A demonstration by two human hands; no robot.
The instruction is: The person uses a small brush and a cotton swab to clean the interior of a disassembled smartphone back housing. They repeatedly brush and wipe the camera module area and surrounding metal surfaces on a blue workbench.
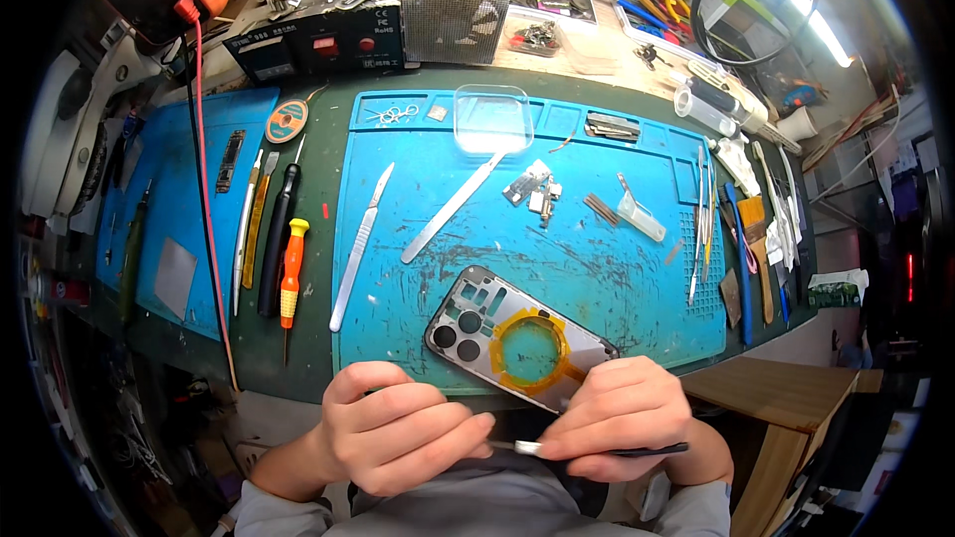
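Note:
In front of my body, my right hand [622, 420] is closed around a slim black-handled tool [652, 450] with a white end [527, 447]. My left hand [403, 428] is curled, its fingertips pinched close to that white end. A thin shaft seems to run between the two hands; what the left fingers grip is mostly hidden. Just beyond the hands lies a phone back housing [476, 300], tilted on the blue mat [587, 268]. It has round camera openings and an amber-edged ring. The right knuckles overlap its near right corner in the picture; contact cannot be told.
Two scalpel-like tools [363, 249] and small metal parts [542, 189] lie on the mat. A clear plastic box [493, 119] stands at its far edge. Screwdrivers [291, 273] lie left; tweezers [696, 229] and a brush [758, 249] right. A black machine [318, 45] stands behind.

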